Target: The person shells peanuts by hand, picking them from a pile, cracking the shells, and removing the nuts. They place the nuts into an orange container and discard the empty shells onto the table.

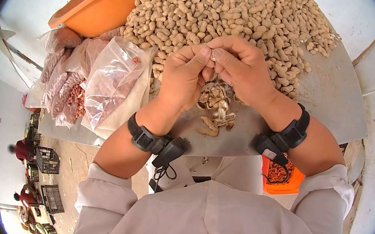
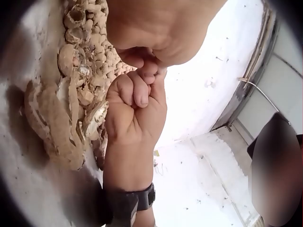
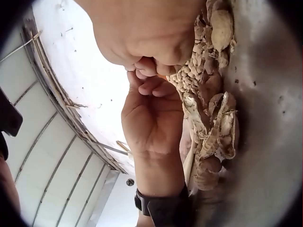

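Observation:
My left hand [image 1: 180,76] and right hand [image 1: 246,73] meet fingertip to fingertip over the near edge of a big heap of unshelled peanuts [image 1: 200,11]. Thumbs and forefingers pinch a small pale peanut [image 1: 213,58], mostly covered by the fingers. Below the hands, broken shells [image 1: 219,104] lie in a small pile on the grey tabletop [image 1: 247,124]. In the left wrist view the right hand [image 2: 137,111] has its fingers curled inward; the right wrist view shows the left hand [image 3: 154,116] bent likewise.
An orange basin [image 1: 100,8] leans at the back left. Clear plastic bags [image 1: 112,79] of reddish kernels lie left of the heap. An orange container [image 1: 277,189] of reddish kernels stands below the table's front edge at right. Black crates [image 1: 47,160] and people are on the floor far left.

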{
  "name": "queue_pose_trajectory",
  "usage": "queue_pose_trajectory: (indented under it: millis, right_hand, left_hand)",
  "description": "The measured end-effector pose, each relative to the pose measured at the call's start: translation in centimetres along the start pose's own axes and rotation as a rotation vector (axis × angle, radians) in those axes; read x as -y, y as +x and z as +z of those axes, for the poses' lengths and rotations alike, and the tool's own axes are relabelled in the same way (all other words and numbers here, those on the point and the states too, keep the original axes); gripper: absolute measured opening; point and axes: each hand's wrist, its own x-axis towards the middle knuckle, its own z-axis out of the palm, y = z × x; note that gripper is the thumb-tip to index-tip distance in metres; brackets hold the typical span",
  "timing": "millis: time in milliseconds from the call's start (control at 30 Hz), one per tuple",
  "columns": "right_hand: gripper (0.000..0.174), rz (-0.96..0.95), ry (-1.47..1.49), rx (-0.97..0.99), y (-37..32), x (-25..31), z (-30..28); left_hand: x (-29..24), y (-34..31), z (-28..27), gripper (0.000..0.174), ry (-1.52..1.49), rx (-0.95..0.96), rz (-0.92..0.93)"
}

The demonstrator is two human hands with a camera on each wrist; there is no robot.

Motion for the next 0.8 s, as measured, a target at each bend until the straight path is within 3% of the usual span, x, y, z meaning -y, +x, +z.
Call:
queue_pose_trajectory:
  millis: [400, 500, 700, 800]
  right_hand:
    - [0.014, -0.059, 0.146, -0.007, 0.24, -0.24, -0.1]
    - [0.012, 0.005, 0.233, -0.007, 0.19, -0.13, -0.09]
    - [0.012, 0.235, 0.489, 0.028, 0.04, 0.18, 0.03]
    - [0.015, 0.288, 0.587, 0.118, 0.09, -0.31, -0.34]
  left_hand:
    - [-0.81, -0.18, 0.09, 0.019, 0.033, 0.045, -0.052]
    - [-0.49, -0.31, 0.27, 0.019, 0.18, -0.051, 0.014]
    - [-0.23, -0.27, 0.78, 0.019, 0.46, -0.057, 0.314]
    - [-0.61, -0.06, 0.13, 0.019, 0.829, -0.055, 0.539]
